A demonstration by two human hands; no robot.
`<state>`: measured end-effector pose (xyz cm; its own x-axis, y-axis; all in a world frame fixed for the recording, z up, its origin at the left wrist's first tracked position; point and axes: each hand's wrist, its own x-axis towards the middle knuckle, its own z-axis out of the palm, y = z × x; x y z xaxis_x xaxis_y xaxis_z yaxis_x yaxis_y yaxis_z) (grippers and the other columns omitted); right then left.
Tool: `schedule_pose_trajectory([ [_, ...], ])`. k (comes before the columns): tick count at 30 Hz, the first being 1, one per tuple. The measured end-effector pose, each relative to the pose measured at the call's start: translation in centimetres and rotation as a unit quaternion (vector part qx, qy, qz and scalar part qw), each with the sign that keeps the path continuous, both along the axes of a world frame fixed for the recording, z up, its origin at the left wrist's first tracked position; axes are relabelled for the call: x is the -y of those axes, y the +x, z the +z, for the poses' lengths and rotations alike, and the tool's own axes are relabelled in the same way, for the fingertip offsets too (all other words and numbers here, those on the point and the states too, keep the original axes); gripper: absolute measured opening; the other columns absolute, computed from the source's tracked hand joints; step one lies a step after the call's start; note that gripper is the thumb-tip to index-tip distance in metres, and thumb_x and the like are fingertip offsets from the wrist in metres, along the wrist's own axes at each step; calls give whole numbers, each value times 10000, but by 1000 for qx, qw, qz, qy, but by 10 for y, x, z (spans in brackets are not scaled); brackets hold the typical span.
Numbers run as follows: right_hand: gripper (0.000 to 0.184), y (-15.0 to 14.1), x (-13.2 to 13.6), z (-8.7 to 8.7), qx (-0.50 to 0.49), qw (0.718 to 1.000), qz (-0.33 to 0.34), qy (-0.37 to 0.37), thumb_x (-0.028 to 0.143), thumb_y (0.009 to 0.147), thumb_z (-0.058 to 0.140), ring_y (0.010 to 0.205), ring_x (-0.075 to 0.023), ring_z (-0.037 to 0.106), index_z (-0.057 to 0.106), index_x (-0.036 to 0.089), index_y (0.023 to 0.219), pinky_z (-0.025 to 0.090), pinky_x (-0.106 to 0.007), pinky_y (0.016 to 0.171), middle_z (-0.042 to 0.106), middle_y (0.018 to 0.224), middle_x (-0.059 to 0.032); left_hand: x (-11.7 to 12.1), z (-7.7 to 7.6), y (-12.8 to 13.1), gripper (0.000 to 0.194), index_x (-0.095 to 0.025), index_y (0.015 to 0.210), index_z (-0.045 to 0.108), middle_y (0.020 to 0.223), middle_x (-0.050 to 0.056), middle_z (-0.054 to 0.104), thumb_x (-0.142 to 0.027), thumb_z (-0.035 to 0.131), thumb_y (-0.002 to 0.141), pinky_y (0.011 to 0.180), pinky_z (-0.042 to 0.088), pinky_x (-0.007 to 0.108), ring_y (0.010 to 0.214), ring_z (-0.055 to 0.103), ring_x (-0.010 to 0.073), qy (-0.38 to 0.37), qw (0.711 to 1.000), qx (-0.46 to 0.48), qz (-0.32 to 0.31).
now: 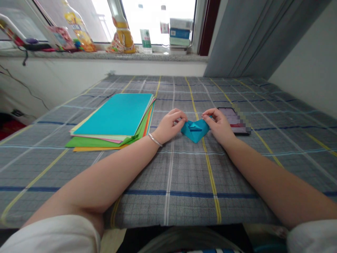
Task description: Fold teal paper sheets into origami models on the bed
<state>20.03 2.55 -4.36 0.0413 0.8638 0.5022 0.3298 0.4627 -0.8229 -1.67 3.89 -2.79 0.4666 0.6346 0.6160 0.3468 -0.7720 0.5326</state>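
Lightly, the left hand's (170,126) fingers (180,114) pinch one corner of the blue fold (195,137); the right hand's (220,124) pinch the other. It sits between them over the checked cloth (189,172). Just beside the right hand lies a phone (229,114), its screen text unreadable. Left are coloured sheets (118,114). Beyond, the sill (100,56) carries a yellow-labelled bottle (79,25) and boxes (179,33), their lettering too small to read.

From where I stand, a slim silver bangle (155,140) circles the left wrist (161,134). Loose white sleeves (60,234) leave both forearms (113,175) bare.
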Motion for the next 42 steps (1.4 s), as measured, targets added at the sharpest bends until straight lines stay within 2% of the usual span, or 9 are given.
schedule_pose_trajectory([
  [7, 86, 19, -4, 3, 12, 999, -35, -5, 260, 777, 552, 799, -196, 617, 632, 230, 786, 496, -375, 757, 676, 826, -24, -7, -1, -4, 269, -183, 704, 539, 777, 19, 564, -320, 502, 932, 713, 457, 285, 759, 537, 148, -7, 998, 9, 57],
  [14, 186, 30, -3, 8, 71, 996, -44, -28, 166, 725, 490, 787, -216, 636, 660, 232, 760, 510, -409, 768, 695, 782, -27, -12, -6, -7, 277, -182, 676, 534, 817, 24, 599, -333, 519, 907, 726, 436, 285, 805, 555, 157, -20, 997, -24, 67],
  [18, 155, 35, -2, 11, 121, 992, -33, -24, 191, 766, 513, 769, -211, 646, 664, 222, 782, 507, -384, 725, 707, 795, -38, -13, -7, -8, 405, -188, 596, 464, 597, -21, 455, -404, 438, 938, 593, 325, 270, 611, 444, 133, -53, 991, -68, 101],
  [21, 170, 40, 2, 16, 183, 983, -14, 8, 243, 826, 524, 755, -197, 652, 689, 222, 863, 489, -340, 667, 715, 802, -37, -14, -7, -10, 481, -187, 560, 420, 539, -32, 394, -485, 416, 937, 551, 255, 275, 551, 381, 119, -90, 984, -86, 129],
  [24, 165, 44, 6, 22, 253, 967, -4, 32, 320, 825, 593, 731, -190, 645, 719, 230, 883, 477, -333, 668, 723, 817, -39, -16, -5, -13, 447, -176, 625, 525, 556, -32, 438, -520, 461, 902, 559, 270, 266, 566, 410, 121, -126, 980, -105, 110],
  [28, 147, 45, 7, 25, 276, 961, 22, 28, 377, 756, 691, 746, -199, 647, 709, 232, 743, 485, -338, 706, 719, 784, -36, -20, -3, -20, 352, -167, 771, 634, 632, -24, 526, -518, 609, 787, 593, 325, 252, 628, 468, 131, -162, 979, -114, 55],
  [31, 198, 44, 6, 22, 260, 966, 5, -8, 420, 716, 727, 680, -187, 623, 693, 225, 709, 475, -326, 651, 702, 754, -33, -23, -2, -24, 335, -166, 704, 620, 632, -20, 519, -494, 624, 775, 594, 329, 250, 635, 463, 126, -181, 977, -108, 35],
  [37, 319, 42, 2, 17, 221, 966, -40, -127, 520, 779, 642, 577, -169, 581, 654, 207, 714, 409, -303, 561, 641, 640, -18, -24, -2, -24, 378, -175, 674, 576, 576, -33, 478, -535, 613, 786, 529, 285, 254, 541, 404, 104, -279, 955, -45, 92],
  [42, 332, 39, 2, 16, 247, 951, -24, -185, 505, 842, 566, 533, -154, 552, 625, 206, 709, 390, -305, 567, 617, 616, -4, -25, -3, -22, 387, -187, 668, 613, 595, -14, 515, -556, 615, 785, 564, 326, 276, 586, 457, 138, -263, 946, -105, 156],
])
